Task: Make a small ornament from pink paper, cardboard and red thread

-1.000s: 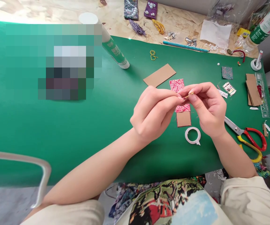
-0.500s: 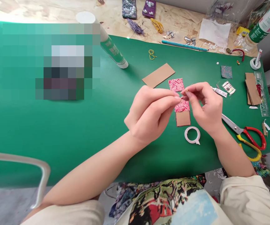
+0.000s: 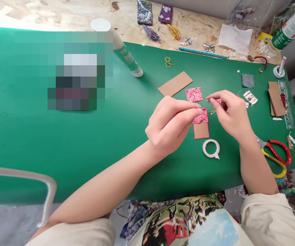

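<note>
Two bare arms reach from cream sleeves (image 3: 264, 210) over a green mat (image 3: 91, 164). Nearest on the mat is a white roll of tape (image 3: 204, 149) with its end poking out, and scissors (image 3: 289, 156) with red and yellow handles lie off to the right, partly behind the right arm. Just past the tape is a square of brown card (image 3: 201, 131), with a red-and-white patterned cloth patch (image 3: 201, 116) at its far edge.

The left hand (image 3: 168, 125) has its fingertips squeezed in close, in front of that patch. The right hand (image 3: 229, 113) is beside it, a small gap away, thumb and first finger bent near each other. I can't tell if either one is pinching anything. A tiny gold pin-like bit (image 3: 212, 112) shows between the hands, just right of the left fingertips; I can't see whether it hangs from them or lies on the mat.

To me this looks like fiddly work on that little gold piece. The next move calls for a slow, soft pinch, since something so thin could slip away.

Farther back are another red patch (image 3: 194, 94), a brown card strip (image 3: 175, 84) and a blue pencil (image 3: 203, 52).
</note>
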